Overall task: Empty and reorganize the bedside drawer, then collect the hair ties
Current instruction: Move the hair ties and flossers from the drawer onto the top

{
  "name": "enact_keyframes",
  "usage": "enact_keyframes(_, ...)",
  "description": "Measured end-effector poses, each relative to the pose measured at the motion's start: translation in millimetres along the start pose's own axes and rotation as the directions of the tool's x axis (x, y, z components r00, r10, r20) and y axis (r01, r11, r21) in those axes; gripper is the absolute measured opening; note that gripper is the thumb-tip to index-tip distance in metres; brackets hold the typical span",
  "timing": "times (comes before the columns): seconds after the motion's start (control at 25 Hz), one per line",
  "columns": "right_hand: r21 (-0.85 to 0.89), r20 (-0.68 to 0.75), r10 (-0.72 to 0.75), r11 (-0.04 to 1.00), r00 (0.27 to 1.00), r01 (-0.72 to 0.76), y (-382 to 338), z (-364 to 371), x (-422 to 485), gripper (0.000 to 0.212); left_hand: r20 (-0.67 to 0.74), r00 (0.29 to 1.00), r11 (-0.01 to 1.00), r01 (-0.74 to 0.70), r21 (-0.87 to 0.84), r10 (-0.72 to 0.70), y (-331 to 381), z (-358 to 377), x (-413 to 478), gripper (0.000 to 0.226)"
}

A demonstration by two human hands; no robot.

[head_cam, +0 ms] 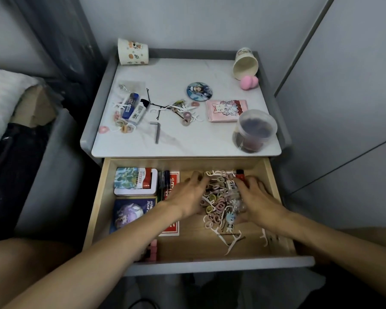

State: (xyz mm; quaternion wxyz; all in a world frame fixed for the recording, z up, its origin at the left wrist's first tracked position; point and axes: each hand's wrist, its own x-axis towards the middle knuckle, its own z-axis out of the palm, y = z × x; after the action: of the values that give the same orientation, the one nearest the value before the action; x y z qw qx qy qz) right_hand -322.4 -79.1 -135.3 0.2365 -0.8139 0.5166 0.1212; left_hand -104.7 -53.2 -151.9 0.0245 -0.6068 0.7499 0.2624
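The wooden drawer (274,175) of the bedside table stands pulled out. A heap of pastel hair ties (217,204), mixed with white floss picks and hairpins, lies in its right half. My left hand (187,195) and my right hand (257,201) cup this heap from either side, fingers curled into it. More hair ties (123,126) lie scattered on the table top (187,141). Boxes and cards (135,181) are stacked in the drawer's left half.
On the top stand a patterned cup (133,52), a tipped cup (245,64), a pink sponge (249,81), a round badge (199,91), a pink packet (226,110), a clear lidded tub (255,130) and a hex key (156,131). A bed (7,108) is at left.
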Motion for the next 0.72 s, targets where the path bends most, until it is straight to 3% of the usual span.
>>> enact_keyframes(0.16, 0.017, 0.005, 0.148, 0.989, 0.989, -0.148, -12, 0, 11, 0.121, 0.104, 0.989, 0.980, 0.087, 0.181, -0.107, 16, -7, -5, 0.120)
enact_keyframes(0.28, -0.043, -0.010, 0.133, 0.990, 0.991, -0.134, -15, 1, 19, 0.107, 0.159, 0.980, 0.968, 0.083, 0.238, -0.123, 32, 3, -8, 0.120)
enact_keyframes(0.36, 0.034, 0.016, 0.095, 0.995, 0.995, -0.096, -12, 1, 22, 0.092, 0.127, 0.982, 0.977, 0.119, 0.176, -0.142, 33, 11, -5, 0.114)
enact_keyframes(0.48, 0.108, 0.043, 0.078, 0.991, 0.996, -0.082, -7, -3, 20, 0.073, 0.055, 0.992, 0.992, 0.111, 0.064, -0.114, 29, 13, -1, 0.092)
enact_keyframes(0.72, 0.135, -0.037, 0.032, 0.991, 0.999, -0.027, -9, -7, 23, 0.058, 0.002, 1.000, 0.997, 0.021, 0.076, -0.021, 26, 13, 0, 0.033)
